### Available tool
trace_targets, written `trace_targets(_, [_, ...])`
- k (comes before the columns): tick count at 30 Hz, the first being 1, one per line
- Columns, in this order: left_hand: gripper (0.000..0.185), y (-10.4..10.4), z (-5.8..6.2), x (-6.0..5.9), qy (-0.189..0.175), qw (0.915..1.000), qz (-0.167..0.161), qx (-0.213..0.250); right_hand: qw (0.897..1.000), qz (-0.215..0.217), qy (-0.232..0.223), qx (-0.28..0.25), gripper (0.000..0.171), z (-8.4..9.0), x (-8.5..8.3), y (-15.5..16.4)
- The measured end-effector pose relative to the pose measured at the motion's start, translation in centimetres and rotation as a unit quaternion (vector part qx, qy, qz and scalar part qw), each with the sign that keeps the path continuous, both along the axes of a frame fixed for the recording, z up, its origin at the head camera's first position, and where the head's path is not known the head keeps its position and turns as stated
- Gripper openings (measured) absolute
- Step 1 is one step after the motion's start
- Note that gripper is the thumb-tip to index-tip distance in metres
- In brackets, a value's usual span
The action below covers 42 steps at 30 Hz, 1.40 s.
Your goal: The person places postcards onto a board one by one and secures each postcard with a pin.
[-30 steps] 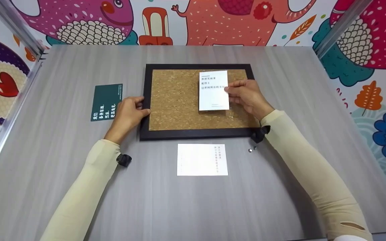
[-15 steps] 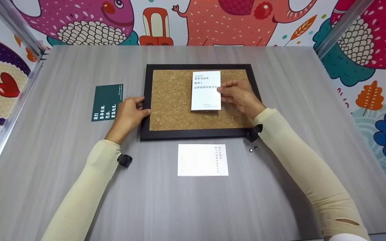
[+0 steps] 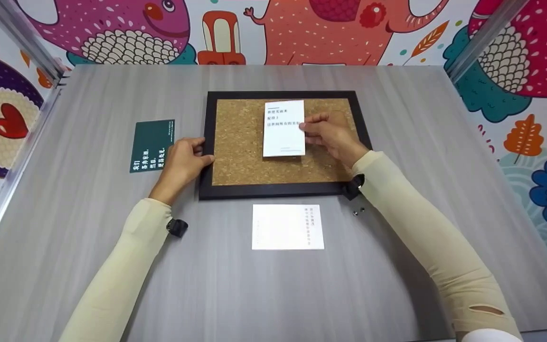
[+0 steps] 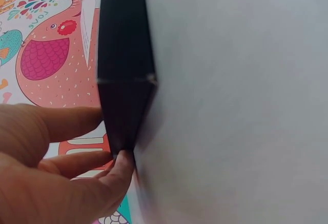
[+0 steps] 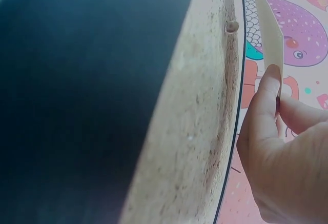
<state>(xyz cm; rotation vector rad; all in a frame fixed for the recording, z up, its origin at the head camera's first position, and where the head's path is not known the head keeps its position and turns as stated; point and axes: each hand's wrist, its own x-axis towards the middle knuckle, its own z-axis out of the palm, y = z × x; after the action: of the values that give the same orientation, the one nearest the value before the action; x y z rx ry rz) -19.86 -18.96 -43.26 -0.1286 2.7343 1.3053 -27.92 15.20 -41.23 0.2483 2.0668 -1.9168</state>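
A black-framed cork board (image 3: 238,147) lies on the table. My left hand (image 3: 182,159) holds its left edge, thumb on the frame and fingers against the outer side; the left wrist view shows the fingers (image 4: 120,175) right at the black frame (image 4: 125,34). My right hand (image 3: 333,135) pinches the right edge of a white card (image 3: 284,137) with printed characters, held upright in portrait over the cork. In the right wrist view this card (image 5: 271,34) appears nearly edge-on between thumb and fingers, apart from the cork surface, where a small round pin-like piece (image 5: 232,26) sits.
A dark green card (image 3: 149,142) lies left of the board, partly behind my left hand. Another white card (image 3: 278,228) lies in front of the board. Two small shiny pieces (image 3: 355,213) rest near my right wrist. A patterned wall (image 3: 321,33) stands behind the table.
My right hand has carried the white card leftward over the cork, from right of centre to about the middle. My left hand has stayed at the board's left edge.
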Motion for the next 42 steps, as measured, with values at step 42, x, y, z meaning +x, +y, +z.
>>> trace_targets(42, [0.059,0.1,-0.1,-0.1,0.003,1.0,0.006,-0.003,1.0,0.013,0.012,0.0,0.009,0.3,-1.8,-3.9])
